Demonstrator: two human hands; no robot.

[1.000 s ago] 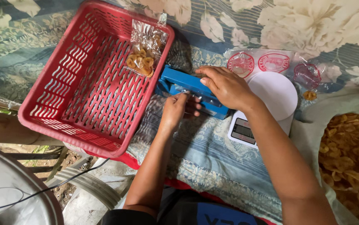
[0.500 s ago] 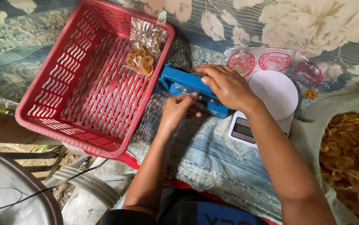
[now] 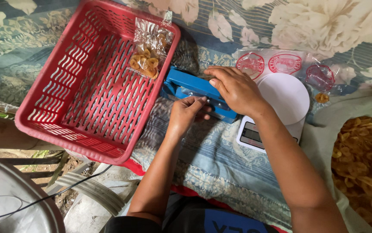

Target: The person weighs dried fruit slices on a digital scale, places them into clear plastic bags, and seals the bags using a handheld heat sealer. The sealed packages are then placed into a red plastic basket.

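A blue sealing machine [image 3: 197, 91] lies on the flowered cloth [image 3: 220, 172] near the middle of the scene, just to the right of a red plastic basket [image 3: 82, 86] and just to the left of a white kitchen scale [image 3: 276, 112]. The right hand [image 3: 235, 88] lies flat on top of the machine's far right end, palm down, fingers stretched out toward the left and pressed on the lid rather than curled around it. The left hand [image 3: 186, 114] sits at the near edge of the machine, its fingers bent and pinched together at the slot where a bit of clear plastic shows; whether the fingertips truly grip that plastic cannot be told, as it is small and partly hidden. Inside the basket, leaning against its far right corner, is a clear bag of yellow chips [image 3: 149, 54]. Beyond the scale, on the far side, lies a stack of empty clear bags with round red labels [image 3: 276, 64], and one loose chip [image 3: 322, 98] rests on the cloth just right of the scale's round white plate. At the near right edge a heap of yellow chips [image 3: 363, 159] lies on a pale sheet. At the near left corner is the rim of a big metal pot [image 3: 13, 203] with a thin black cable [image 3: 52, 196] running across it.
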